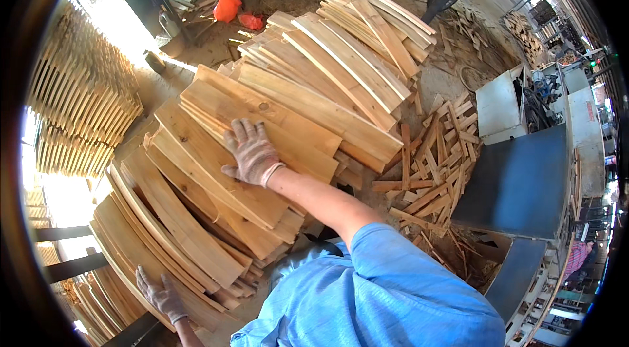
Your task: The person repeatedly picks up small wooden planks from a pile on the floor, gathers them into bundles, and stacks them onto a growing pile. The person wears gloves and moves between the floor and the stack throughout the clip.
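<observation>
Gloved and partly curled, the left hand (160, 294) grips the lower edge of the fanned wooden boards (177, 229) at the near left of the heap. To its right, the right hand (252, 152), also gloved, lies flat with fingers spread on a wide pale plank (288, 121) atop the middle of the pile, pressing it rather than clasping it. Beyond, a stack of narrower slats (357, 39) leans across the top. Further right, short offcut sticks (432, 163) lie scattered on the ground, next to a dark blue machine surface (524, 183) and a grey box (501, 108).
</observation>
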Demonstrator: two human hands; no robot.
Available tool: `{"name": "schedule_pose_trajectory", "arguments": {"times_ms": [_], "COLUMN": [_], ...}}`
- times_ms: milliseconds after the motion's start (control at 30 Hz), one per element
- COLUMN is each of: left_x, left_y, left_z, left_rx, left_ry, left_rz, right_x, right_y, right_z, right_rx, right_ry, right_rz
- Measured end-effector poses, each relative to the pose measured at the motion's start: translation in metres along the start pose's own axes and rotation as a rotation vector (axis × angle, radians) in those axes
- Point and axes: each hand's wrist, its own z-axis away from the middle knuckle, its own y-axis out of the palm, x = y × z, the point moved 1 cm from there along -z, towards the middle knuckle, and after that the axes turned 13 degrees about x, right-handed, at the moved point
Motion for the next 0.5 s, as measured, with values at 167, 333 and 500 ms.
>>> {"name": "schedule_pose_trajectory", "arguments": {"times_ms": [167,333,500], "left_x": [-0.017,-0.186,-0.403], "left_y": [0.008,0.002,0.042], "left_z": [0.003,0.007,-0.056], "left_rx": [0.004,-0.153,-0.003], "left_ry": [-0.209,-0.228,0.104], "left_rz": [-0.069,0.129,0.225], "right_x": [-0.031,-0.165,-0.336], "right_y": [-0.036,-0.085,-0.097], "right_z": [0.011,0.024,0.026], "right_rx": [0.166,-0.047,-0.091], "right_ry": [-0.157,-0.348,-0.090], "right_rz": [-0.190,-0.509,-0.271]}}
